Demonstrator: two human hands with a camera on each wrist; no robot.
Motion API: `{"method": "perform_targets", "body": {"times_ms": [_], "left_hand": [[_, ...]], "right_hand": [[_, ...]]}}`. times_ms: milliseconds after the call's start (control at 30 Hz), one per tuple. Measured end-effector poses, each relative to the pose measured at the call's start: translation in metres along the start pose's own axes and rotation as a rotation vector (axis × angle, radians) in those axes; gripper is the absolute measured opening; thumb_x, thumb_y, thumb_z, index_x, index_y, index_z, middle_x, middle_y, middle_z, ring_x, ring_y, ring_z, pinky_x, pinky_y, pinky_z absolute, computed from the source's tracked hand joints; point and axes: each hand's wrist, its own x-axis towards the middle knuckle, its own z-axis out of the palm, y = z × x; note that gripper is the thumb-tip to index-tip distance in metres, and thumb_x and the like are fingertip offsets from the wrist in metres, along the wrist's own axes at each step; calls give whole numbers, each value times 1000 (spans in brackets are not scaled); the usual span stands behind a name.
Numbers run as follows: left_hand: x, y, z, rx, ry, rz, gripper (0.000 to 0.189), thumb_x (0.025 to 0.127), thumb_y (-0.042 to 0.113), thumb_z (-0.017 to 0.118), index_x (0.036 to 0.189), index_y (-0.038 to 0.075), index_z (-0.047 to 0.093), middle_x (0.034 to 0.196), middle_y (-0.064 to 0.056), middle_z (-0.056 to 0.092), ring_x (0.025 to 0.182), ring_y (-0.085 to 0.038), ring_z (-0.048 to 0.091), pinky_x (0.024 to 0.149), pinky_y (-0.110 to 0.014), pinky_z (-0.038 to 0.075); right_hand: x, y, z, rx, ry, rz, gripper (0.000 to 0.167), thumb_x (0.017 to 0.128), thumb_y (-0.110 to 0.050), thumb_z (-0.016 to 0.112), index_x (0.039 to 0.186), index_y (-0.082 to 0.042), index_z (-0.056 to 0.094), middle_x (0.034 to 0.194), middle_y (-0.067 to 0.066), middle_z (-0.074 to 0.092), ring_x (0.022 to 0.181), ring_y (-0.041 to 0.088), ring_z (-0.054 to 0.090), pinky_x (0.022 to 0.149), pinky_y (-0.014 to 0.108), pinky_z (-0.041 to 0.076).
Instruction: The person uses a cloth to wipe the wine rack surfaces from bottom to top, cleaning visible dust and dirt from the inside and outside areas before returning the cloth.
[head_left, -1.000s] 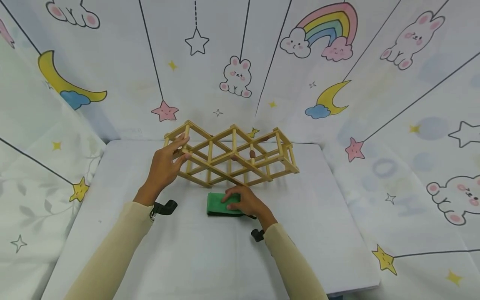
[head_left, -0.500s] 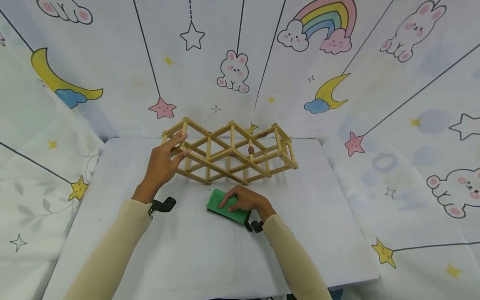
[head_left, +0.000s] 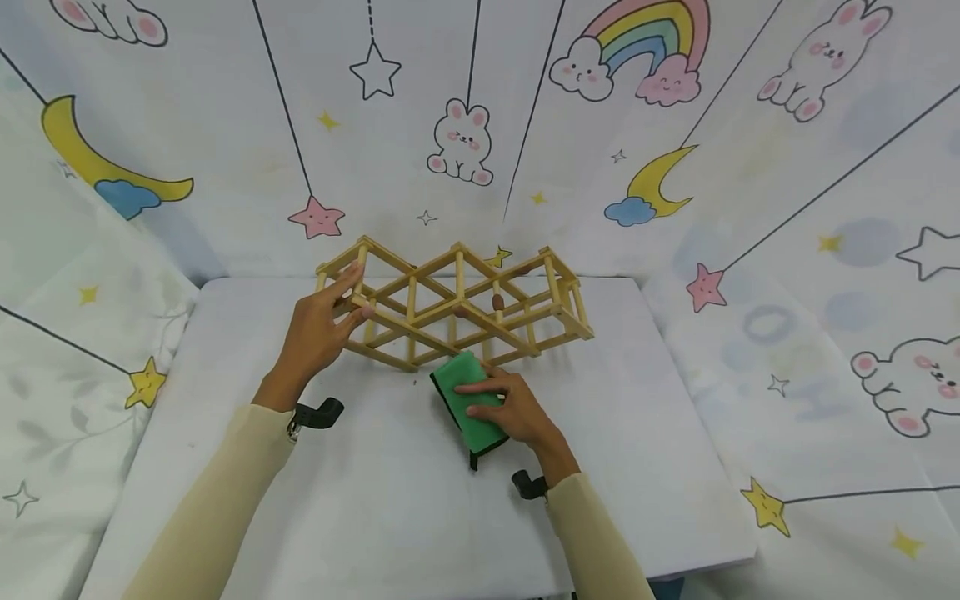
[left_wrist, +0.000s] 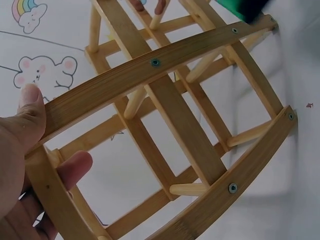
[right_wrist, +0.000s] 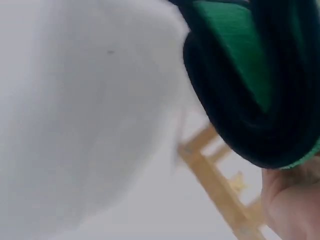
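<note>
An expanding wooden lattice rack point(head_left: 460, 275) stands at the back of the white table, its crossed slats joined by round dowels. My left hand point(head_left: 318, 329) grips the rack's left end. In the left wrist view, the thumb of that hand point(left_wrist: 17, 132) lies against a slat, with other fingers behind the frame. My right hand point(head_left: 521, 410) holds a folded green cloth point(head_left: 467, 372) with dark edging, thumb and fingers spread across its top. The cloth slants in front of the rack, its far corner overlapping the lower slats. In the right wrist view, the dark-edged fold point(right_wrist: 220, 105) hangs close up.
The white tabletop point(head_left: 637, 467) runs out to both sides and toward the front. Right behind the rack rises a white backdrop point(head_left: 255, 200) printed with bunnies, stars and moons. Brown pieces point(head_left: 498, 302) sit on the rack's dowels.
My right hand has turned the cloth from lying crosswise to steeply slanted, lifting its far end toward the rack. The left hand keeps its grip on the rack's left end.
</note>
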Motion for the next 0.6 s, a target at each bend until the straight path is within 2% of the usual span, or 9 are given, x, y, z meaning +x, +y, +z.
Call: {"method": "perform_targets", "body": {"times_ms": [100, 200, 300, 400, 467, 600], "left_hand": [[0, -1, 2, -14, -3, -2, 72, 101, 25, 72, 165, 15, 38, 172, -6, 35, 138, -43, 60, 105, -51, 54], [1, -3, 4, -17, 9, 3, 72, 101, 23, 72, 164, 15, 39, 171, -7, 35, 135, -43, 62, 105, -52, 53], [1, -3, 2, -15, 15, 8, 72, 101, 23, 73, 164, 15, 40, 170, -7, 36, 133, -44, 63, 105, -53, 53], [1, -2, 1, -15, 8, 14, 71, 101, 25, 72, 164, 14, 40, 170, -7, 36, 132, -45, 63, 106, -55, 52], [2, -2, 1, -13, 4, 16, 71, 101, 26, 72, 164, 14, 40, 170, -7, 36, 131, -45, 64, 108, -57, 52], [1, -1, 1, -9, 5, 26, 71, 101, 25, 72, 164, 14, 40, 169, -9, 38, 131, -47, 64, 110, -61, 49]], "right_hand": [[-16, -16, -9, 73, 120, -39, 39, 92, -13, 84, 130, -18, 78, 159, 8, 54, 138, 38, 57, 92, 46, 63], [-27, -33, -19, 83, 287, -91, 48, 92, -12, 84, 138, -19, 73, 157, 10, 54, 135, 38, 60, 92, 47, 64], [-33, -47, -30, 30, 484, -178, 60, 93, -10, 83, 148, -25, 65, 158, 11, 49, 138, 35, 57, 99, 53, 60], [-35, -54, -41, -72, 660, -233, 65, 95, -8, 80, 153, -27, 58, 154, 14, 46, 142, 31, 50, 107, 60, 54], [-34, -53, -48, -137, 738, -244, 64, 96, -6, 78, 153, -29, 59, 148, 16, 48, 140, 29, 49, 107, 61, 52], [-30, -42, -56, -220, 834, -214, 61, 97, 0, 76, 149, -28, 62, 138, 20, 51, 134, 30, 50, 105, 59, 51]]}}
